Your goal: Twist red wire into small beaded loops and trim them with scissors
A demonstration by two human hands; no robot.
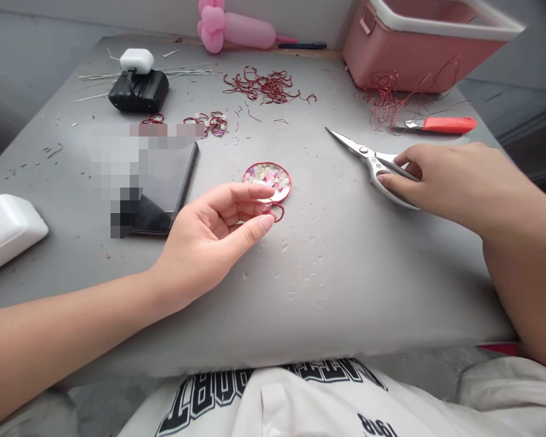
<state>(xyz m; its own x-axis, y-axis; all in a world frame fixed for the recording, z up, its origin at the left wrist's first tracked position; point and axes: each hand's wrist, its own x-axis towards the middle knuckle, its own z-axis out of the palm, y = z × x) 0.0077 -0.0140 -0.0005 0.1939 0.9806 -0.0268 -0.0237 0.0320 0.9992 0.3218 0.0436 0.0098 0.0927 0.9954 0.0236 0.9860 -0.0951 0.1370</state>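
Note:
My left hand pinches a small dark red wire ring with a reddish bead between thumb and fingers, low over the table. Just beyond the fingertips is a round, red-rimmed dish of pink, white and yellowish beads. On the right, my right hand has its thumb and fingers on the handles of silver scissors. The scissors lie on the table, their blades pointing to the upper left and looking closed.
A phone lies left of the dish, and finished-looking rings sit behind it. Red wire pieces, a black case, a pink bin and a red-handled cutter are farther back. A white object is at left.

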